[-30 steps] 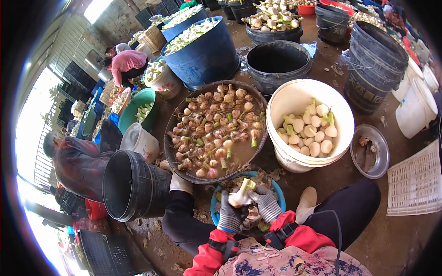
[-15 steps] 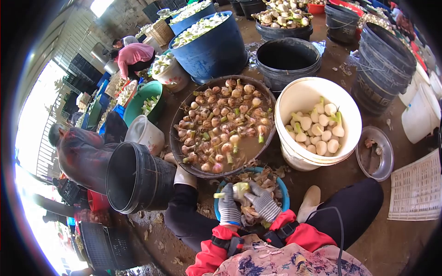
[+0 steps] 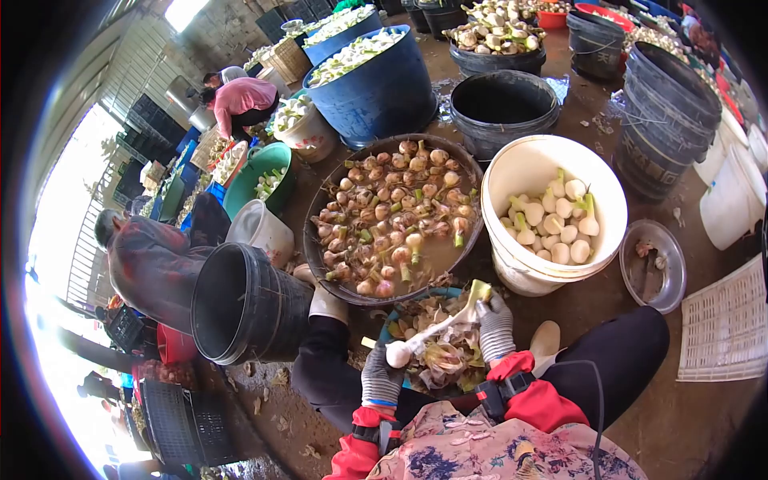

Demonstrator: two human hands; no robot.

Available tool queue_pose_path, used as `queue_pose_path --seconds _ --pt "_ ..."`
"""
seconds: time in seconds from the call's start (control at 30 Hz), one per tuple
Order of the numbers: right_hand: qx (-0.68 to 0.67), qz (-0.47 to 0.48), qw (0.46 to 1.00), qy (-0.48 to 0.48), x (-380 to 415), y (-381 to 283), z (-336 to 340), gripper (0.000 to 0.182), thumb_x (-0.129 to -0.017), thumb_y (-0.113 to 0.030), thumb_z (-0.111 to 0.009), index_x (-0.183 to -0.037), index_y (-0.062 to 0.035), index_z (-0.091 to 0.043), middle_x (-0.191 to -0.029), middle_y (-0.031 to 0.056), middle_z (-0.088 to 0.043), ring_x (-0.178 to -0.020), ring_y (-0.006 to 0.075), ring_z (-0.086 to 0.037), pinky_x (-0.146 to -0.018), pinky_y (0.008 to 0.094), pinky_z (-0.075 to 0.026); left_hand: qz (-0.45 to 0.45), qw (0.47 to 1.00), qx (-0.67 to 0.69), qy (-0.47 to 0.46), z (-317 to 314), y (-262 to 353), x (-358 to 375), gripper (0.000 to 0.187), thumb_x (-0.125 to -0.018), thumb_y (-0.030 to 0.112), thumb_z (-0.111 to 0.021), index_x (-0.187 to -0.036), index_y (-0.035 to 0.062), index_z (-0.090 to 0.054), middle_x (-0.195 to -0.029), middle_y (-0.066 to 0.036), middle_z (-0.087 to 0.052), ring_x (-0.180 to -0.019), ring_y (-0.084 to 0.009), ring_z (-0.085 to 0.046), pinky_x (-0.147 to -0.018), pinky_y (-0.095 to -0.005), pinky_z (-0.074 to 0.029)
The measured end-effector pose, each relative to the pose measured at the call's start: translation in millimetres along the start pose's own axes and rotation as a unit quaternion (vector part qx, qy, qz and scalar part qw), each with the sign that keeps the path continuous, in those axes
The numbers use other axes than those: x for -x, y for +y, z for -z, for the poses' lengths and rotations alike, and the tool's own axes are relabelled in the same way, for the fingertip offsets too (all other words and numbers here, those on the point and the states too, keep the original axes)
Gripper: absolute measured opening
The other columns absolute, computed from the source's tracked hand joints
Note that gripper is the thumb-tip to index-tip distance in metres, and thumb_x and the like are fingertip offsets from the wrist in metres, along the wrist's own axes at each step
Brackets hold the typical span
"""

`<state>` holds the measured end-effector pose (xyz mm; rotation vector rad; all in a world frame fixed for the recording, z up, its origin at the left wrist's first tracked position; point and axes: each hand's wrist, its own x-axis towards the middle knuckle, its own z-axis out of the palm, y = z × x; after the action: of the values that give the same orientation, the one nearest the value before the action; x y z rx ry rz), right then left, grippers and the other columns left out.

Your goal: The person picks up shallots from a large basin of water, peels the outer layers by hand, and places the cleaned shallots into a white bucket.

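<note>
My left hand point(image 3: 382, 378), in a striped grey glove, is closed around a white garlic bulb point(image 3: 398, 354). A small pale yellow end point(image 3: 368, 342) juts out beside its fingers; what it belongs to is hidden. My right hand point(image 3: 496, 326), gloved alike, grips a white garlic skin point(image 3: 448, 322) with a green-yellow tip, stretched up and right from the bulb. Both hands are over a blue basin point(image 3: 392, 326) heaped with garlic peelings point(image 3: 444, 360). Beyond it, a wide dark tub point(image 3: 314, 254) holds unpeeled garlic in brown water. A white bucket point(image 3: 512, 268) contains peeled bulbs.
A black bucket point(image 3: 296, 312) lies tilted at my left, near a seated person point(image 3: 156, 264). To the right are a clear bowl point(image 3: 676, 288) and a white plastic basket point(image 3: 720, 328). Blue tubs point(image 3: 376, 100) of garlic and black buckets point(image 3: 504, 132) stand behind. Wet floor carries scattered peelings.
My hands have moved apart, the right up and to the right, the left slightly down and left. The garlic's skin now stretches between them, baring the white bulb. The view shifted slightly.
</note>
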<state>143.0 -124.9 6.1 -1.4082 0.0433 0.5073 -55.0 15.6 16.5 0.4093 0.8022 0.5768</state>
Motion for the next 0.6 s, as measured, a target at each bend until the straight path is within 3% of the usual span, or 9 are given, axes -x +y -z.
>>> queue_pose_path --seconds 0.03,0.2,0.3,0.37,0.43,0.5,0.53,0.57,0.6 --pt "-0.062 -0.007 0.998 0.024 2.2 -9.5 0.9 0.029 -0.086 -0.005 -0.054 -0.114 0.0033 -0.056 -0.097 0.0043 -0.060 -0.084 0.0112 -0.053 -0.076 0.0252 -0.045 0.002 0.998 0.015 0.053 1.6 1.6 -2.8 0.027 -0.090 0.024 -0.057 -0.108 0.0057 -0.053 -0.107 -0.013 -0.059 -0.099 -0.0269 -0.057 -0.089 -0.0438 -0.048" --pt "-0.136 0.021 0.990 0.021 4.6 -11.0 2.2 0.028 -0.088 -0.006 -0.052 -0.114 0.0036 -0.055 -0.097 0.0063 -0.060 -0.084 0.0115 -0.054 -0.075 0.0244 -0.046 0.024 0.996 0.086 0.031 -0.3 7.9 -7.7 0.030 -0.089 0.032 -0.056 -0.108 0.0082 -0.055 -0.108 -0.010 -0.060 -0.099 -0.0274 -0.056 -0.087 -0.0427 -0.046" --pt "-0.202 -0.047 0.978 -0.037 11.6 -16.6 3.3 0.030 -0.086 -0.006 -0.057 -0.115 0.0028 -0.055 -0.102 0.0053 -0.059 -0.086 0.0097 -0.054 -0.075 0.0238 -0.045 0.027 0.993 0.099 0.052 -10.4 8.8 -12.8 0.031 -0.088 0.031 -0.056 -0.105 0.0055 -0.055 -0.103 -0.013 -0.060 -0.095 -0.0277 -0.057 -0.081 -0.0388 -0.051" --pt "0.063 -0.070 0.953 -0.287 12.6 -18.4 1.1 0.037 -0.082 -0.013 -0.065 -0.115 0.0008 -0.055 -0.109 0.0106 -0.060 -0.096 0.0174 -0.057 -0.084 0.0267 -0.045 0.050 0.992 0.106 0.040 -5.0 9.1 -21.7 0.027 -0.088 0.029 -0.055 -0.103 0.0065 -0.055 -0.103 -0.012 -0.060 -0.094 -0.0275 -0.058 -0.078 -0.0373 -0.051" --pt "0.228 0.256 0.890 -0.302 18.8 -0.9 -10.5 0.044 -0.075 -0.018 -0.073 -0.112 -0.0014 -0.057 -0.114 0.0153 -0.059 -0.107 0.0259 -0.056 -0.092 0.0298 -0.044 0.070 0.994 0.053 0.062 -29.8 9.5 -10.7 0.026 -0.088 0.028 -0.053 -0.102 0.0067 -0.055 -0.102 -0.011 -0.061 -0.092 -0.0273 -0.059 -0.078 -0.0350 -0.051" --pt "0.234 0.280 0.889 -0.278 23.7 5.0 -19.9 0.046 -0.070 -0.021 -0.076 -0.109 -0.0022 -0.059 -0.118 0.0165 -0.056 -0.114 0.0295 -0.052 -0.097 0.0317 -0.041 0.075 0.996 0.023 0.036 -34.4 2.8 -6.6 0.027 -0.083 0.024 -0.060 -0.102 0.0055 -0.055 -0.098 -0.011 -0.063 -0.090 -0.0268 -0.060 -0.077 -0.0331 -0.051" --pt "0.228 0.254 0.896 -0.285 27.8 -0.4 -21.8 0.044 -0.071 -0.020 -0.076 -0.108 -0.0029 -0.059 -0.115 0.0155 -0.058 -0.110 0.0280 -0.055 -0.094 0.0316 -0.043 -0.080 0.956 -0.282 -0.028 -40.9 -2.0 -0.7 0.029 -0.080 0.021 -0.063 -0.103 0.0048 -0.055 -0.095 -0.011 -0.063 -0.087 -0.0262 -0.061 -0.077 -0.0329 -0.050" --pt "0.222 0.227 0.902 -0.291 29.0 -5.2 -23.7 0.042 -0.072 -0.020 -0.075 -0.108 -0.0036 -0.060 -0.112 0.0145 -0.060 -0.107 0.0265 -0.057 -0.092 0.0314 -0.044 -0.224 0.798 -0.552 -0.092 -45.2 -7.2 1.9 0.032 -0.077 0.018 -0.067 -0.103 0.0041 -0.055 -0.092 -0.010 -0.064 -0.085 -0.0256 -0.062 -0.076 -0.0327 -0.050" --pt "0.267 0.085 0.892 -0.356 23.2 -7.6 -25.7 0.036 -0.076 -0.021 -0.072 -0.107 -0.0071 -0.062 -0.100 0.0130 -0.065 -0.095 0.0260 -0.062 -0.084 0.0328 -0.048 -0.263 0.754 -0.596 -0.081 -47.7 -11.9 -0.1 0.036 -0.072 0.013 -0.072 -0.102 0.0025 -0.055 -0.088 -0.011 -0.065 -0.082 -0.0252 -0.064 -0.075 -0.0320 -0.050"
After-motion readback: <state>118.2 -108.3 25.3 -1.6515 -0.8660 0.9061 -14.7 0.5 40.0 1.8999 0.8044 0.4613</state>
